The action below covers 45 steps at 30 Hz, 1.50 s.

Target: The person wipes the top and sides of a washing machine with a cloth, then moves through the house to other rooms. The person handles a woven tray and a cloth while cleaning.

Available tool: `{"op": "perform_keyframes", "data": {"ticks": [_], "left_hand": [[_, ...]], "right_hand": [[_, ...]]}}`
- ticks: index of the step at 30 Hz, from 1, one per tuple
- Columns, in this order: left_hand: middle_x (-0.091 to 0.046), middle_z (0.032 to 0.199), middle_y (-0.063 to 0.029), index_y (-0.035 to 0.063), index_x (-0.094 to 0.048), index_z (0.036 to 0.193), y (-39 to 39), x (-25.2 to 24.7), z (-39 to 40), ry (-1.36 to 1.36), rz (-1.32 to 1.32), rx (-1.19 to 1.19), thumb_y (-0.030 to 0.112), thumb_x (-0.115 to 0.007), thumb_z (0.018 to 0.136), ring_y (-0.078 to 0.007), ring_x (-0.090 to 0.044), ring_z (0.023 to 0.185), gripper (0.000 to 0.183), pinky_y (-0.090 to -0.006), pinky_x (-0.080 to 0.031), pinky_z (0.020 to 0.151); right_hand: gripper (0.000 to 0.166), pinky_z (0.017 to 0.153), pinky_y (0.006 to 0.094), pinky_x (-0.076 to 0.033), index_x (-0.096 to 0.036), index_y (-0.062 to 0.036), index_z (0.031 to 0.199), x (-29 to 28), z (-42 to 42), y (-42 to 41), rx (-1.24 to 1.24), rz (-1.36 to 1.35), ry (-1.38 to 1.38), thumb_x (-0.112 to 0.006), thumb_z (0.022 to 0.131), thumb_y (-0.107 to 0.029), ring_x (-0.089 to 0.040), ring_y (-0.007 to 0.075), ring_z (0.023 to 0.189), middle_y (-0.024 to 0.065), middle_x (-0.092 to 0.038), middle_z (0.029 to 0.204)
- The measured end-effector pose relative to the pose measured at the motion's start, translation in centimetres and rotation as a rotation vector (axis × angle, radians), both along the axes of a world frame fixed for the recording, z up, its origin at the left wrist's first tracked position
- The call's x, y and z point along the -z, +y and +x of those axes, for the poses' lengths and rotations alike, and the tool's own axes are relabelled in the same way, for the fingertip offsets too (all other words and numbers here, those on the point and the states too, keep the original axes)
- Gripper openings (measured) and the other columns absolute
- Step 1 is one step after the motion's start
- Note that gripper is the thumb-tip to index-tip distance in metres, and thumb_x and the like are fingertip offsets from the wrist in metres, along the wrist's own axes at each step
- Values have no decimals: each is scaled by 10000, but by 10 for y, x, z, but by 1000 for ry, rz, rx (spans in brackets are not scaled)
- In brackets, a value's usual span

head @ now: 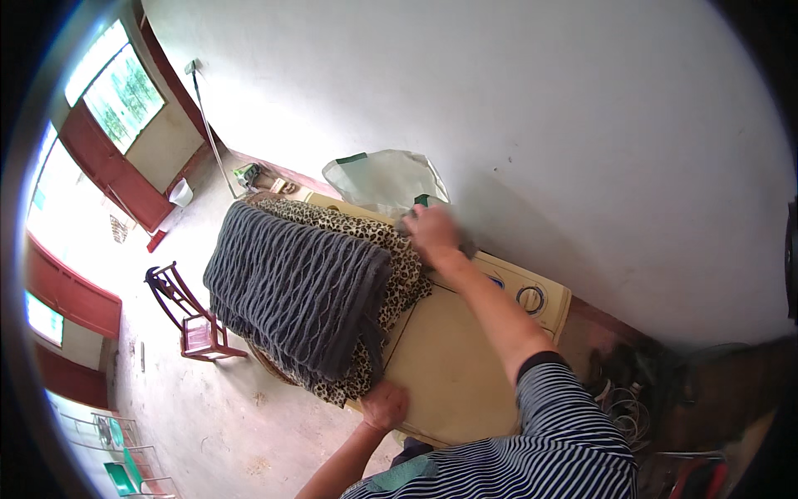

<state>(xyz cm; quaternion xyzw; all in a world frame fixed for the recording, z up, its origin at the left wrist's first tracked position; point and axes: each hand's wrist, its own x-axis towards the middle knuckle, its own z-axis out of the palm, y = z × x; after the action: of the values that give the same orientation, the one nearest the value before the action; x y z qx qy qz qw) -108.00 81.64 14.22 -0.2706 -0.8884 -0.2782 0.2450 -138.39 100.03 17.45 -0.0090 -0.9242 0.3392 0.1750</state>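
Note:
A twin-tub style washing machine (461, 355) with a beige top stands before me. On its left part lies a folded dark grey ribbed cloth (293, 280), on top of a leopard-print fabric (408, 274). My left hand (384, 404) is curled at the machine's front edge, by a hanging grey strip of the cloth; whether it grips this strip is hidden. My right hand (432, 234), blurred, reaches over the control panel at the back. Some greyish material shows around its fingers, too blurred to name. Just behind it, a pale bag (389, 178) with green trim leans against the wall.
A control dial (531, 300) sits right of my forearm. To the left stand a wooden chair (199, 334), a red broom (156, 241) and a white bucket (181, 193). A long-handled mop (212, 134) leans on the wall (592, 137). Coiled cables (626, 415) lie at right.

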Motion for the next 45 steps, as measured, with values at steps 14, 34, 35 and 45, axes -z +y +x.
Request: {"op": "perform_keyframes", "data": {"ticks": [14, 34, 35, 45], "left_hand": [[-579, 727, -112, 92, -606, 674, -16, 26, 32, -274, 16, -67, 204, -504, 792, -279, -575, 644, 192, -395, -472, 499], [-476, 616, -80, 123, -504, 577, -15, 37, 20, -106, -54, -97, 101, -600, 677, -271, -500, 528, 140, -421, -387, 445], [-474, 617, -79, 124, -501, 574, -8, 25, 20, -75, -33, -77, 101, -603, 676, -270, -497, 527, 146, -418, -381, 443], [-467, 619, -104, 93, -483, 574, -10, 31, 13, -35, -32, -4, 60, -581, 698, -295, -495, 537, 161, -419, -381, 455]], "right_hand": [[180, 724, 450, -426, -569, -69, 969, -16, 50, -5, -546, 621, 57, -571, 796, -120, -531, 307, 867, 128, -564, 937], [260, 742, 474, -427, -606, -67, 993, 25, 253, 80, 134, 719, 15, -547, 792, -222, -502, 291, 989, 79, -548, 1067], [266, 747, 493, -432, -608, -69, 989, 20, 265, 88, 124, 725, -91, -550, 798, -245, -503, 301, 999, 85, -544, 1071], [377, 761, 424, -474, -570, -51, 1105, -73, 276, 132, 165, 339, 164, -567, 786, -253, -536, 317, 960, 76, -569, 1041]]}}
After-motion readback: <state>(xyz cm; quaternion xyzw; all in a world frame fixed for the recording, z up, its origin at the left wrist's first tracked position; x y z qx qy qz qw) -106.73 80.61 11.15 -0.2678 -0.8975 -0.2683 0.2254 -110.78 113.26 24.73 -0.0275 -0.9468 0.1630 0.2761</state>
